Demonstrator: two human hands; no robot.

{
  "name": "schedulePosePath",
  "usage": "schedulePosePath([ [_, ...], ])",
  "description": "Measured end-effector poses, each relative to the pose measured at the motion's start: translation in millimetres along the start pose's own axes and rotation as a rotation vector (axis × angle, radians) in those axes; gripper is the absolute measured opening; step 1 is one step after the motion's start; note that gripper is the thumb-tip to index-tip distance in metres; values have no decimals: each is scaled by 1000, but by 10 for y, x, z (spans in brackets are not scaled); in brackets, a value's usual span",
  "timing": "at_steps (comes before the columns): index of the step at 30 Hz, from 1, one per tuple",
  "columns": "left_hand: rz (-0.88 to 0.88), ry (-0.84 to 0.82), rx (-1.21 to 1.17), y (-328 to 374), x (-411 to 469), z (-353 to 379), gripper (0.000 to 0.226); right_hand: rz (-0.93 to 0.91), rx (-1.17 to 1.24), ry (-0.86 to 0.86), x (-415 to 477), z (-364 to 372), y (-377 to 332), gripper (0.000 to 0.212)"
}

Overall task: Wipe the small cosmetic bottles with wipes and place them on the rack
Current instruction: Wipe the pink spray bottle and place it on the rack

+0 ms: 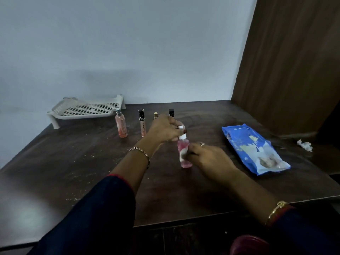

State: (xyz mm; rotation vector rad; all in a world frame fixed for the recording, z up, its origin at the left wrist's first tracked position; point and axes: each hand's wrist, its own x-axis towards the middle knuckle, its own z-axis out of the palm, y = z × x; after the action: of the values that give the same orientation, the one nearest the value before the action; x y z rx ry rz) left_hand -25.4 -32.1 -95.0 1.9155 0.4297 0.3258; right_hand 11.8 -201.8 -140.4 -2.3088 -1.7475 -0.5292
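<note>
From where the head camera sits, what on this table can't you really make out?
- Gold-capped bottle: body hidden behind the left hand.
- Black-capped bottle: only its cap clears that hand.
- Pink bottle: cap covered by left fingers; the right hand hides any wipe.
- Wipes pack: print too blurred to read.

A dark wood-grain table is showing a dull sheen flecked with pale specks, while a perforated rack of matt off-white plastic is sitting at its far edge. The pink bottle is looking like clear, glossy plastic under a white cap, and a crumpled white wipe is lying against it. The blue wipes pack is gleaming like slick plastic film, and thin gold-coloured metal bracelets are glinting at both wrists.
</note>
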Motion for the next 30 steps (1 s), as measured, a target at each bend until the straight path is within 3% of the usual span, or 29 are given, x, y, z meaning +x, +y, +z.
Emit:
schedulePosePath([
  [3,22,14,56,39,-12,31,27,130,-23,138,153,-113,-36,37],
  [5,34,36,76,40,-19,47,24,115,-66,161,114,-84,-62,38],
  [9,11,55,15,-4,14,60,23,66,33,55,-110,93,-92,23],
  [14,-8,-11,27,17,41,44,13,-55,-140,-141,-152,92,-39,25],
  [20,21,-8,153,49,125,79,17,14,-121,55,155,-138,24,32],
  [30,36,46,72,-14,222,232,27,-175,-216,-184,-216,110,43,22],
])
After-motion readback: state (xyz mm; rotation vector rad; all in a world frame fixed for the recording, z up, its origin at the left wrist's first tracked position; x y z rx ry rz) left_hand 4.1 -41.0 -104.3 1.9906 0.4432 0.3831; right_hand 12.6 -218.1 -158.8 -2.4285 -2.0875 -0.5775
